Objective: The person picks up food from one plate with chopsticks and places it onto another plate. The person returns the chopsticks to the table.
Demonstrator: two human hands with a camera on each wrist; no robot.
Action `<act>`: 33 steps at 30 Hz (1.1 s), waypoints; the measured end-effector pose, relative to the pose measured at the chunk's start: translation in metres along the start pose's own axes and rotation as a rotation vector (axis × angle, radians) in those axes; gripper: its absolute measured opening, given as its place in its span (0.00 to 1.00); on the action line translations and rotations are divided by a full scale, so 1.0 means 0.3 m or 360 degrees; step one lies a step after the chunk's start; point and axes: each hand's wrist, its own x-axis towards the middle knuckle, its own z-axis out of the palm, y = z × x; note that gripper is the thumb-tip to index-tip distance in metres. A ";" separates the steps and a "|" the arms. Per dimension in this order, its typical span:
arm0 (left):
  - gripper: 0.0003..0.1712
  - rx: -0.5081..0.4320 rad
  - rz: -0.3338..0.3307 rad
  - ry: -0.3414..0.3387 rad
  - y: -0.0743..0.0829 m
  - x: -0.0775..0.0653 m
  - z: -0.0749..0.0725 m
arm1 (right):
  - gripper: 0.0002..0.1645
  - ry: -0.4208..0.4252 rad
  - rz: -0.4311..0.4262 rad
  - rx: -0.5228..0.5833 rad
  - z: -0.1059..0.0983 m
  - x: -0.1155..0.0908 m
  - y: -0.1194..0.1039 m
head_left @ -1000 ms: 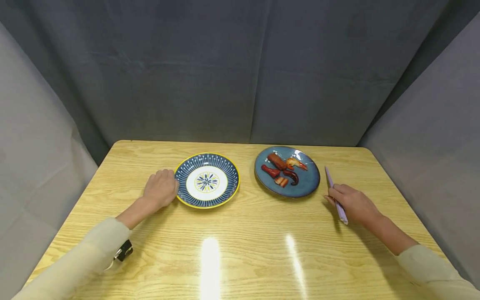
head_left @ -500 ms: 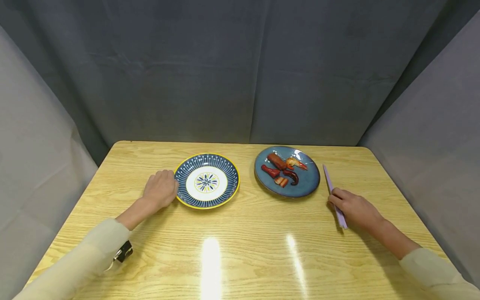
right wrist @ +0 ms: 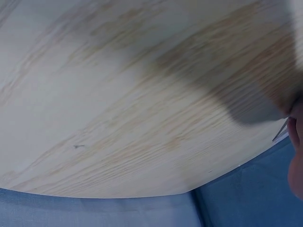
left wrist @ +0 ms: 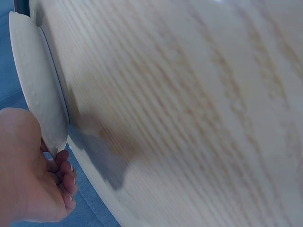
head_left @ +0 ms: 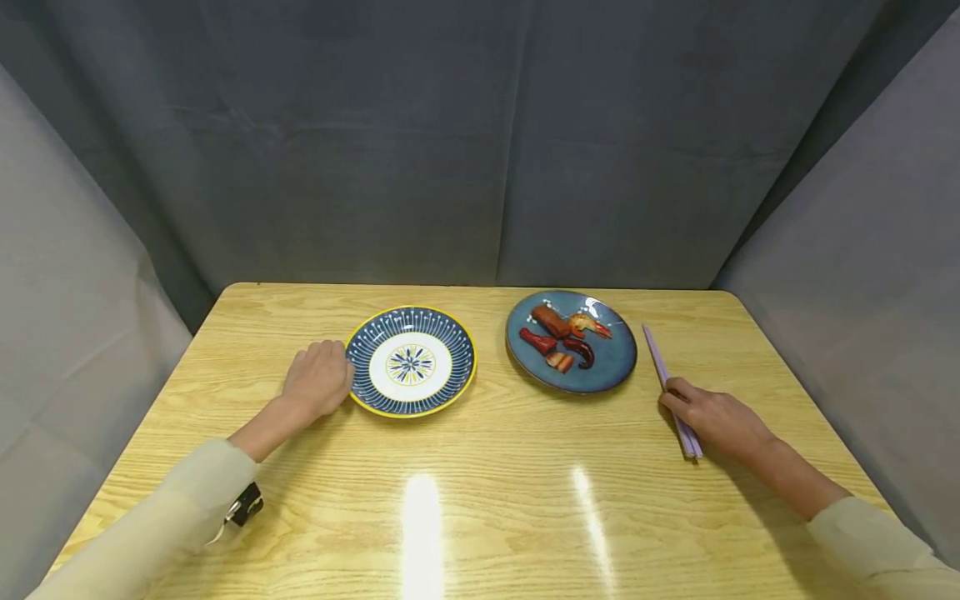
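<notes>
My left hand [head_left: 318,379] pinches the left rim of a white plate [head_left: 411,367] with a blue patterned border and yellow edge. In the left wrist view, the fingers [left wrist: 66,177] curl at the edge of the plate [left wrist: 40,80], whose pale underside shows. On the right, my right hand [head_left: 716,421] holds a pair of lilac chopsticks [head_left: 655,354] between thumb and fingers, tips pointing away, low over the table. Only a sliver of the right hand [right wrist: 296,156] shows in the right wrist view. Between the hands lies a blue plate [head_left: 615,367] with several food pieces.
The food on the blue plate includes a shrimp [head_left: 590,325], a curled dark red piece [head_left: 581,352] and a brown chunk [head_left: 550,320]. A wooden table [head_left: 495,467] bears everything. Grey cloth [head_left: 375,150] hangs behind it, with paler cloth at both sides.
My right hand has shifted slightly right and toward me. Its fingers have changed their hold, and the chopsticks sit lower. The left hand stays at its plate; the head view has shifted a little.
</notes>
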 end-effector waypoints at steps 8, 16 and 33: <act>0.12 0.0011 0.0012 -0.0011 0.000 0.000 -0.003 | 0.36 -0.0066 0.0058 0.0030 -0.005 -0.008 -0.019; 0.13 -0.0004 -0.0002 -0.0018 -0.006 0.000 -0.010 | 0.36 -0.0074 0.0103 0.0055 -0.001 -0.002 -0.031; 0.13 -0.0004 -0.0021 -0.0045 -0.008 0.000 -0.023 | 0.16 -0.0082 0.0208 0.0090 -0.005 0.005 -0.014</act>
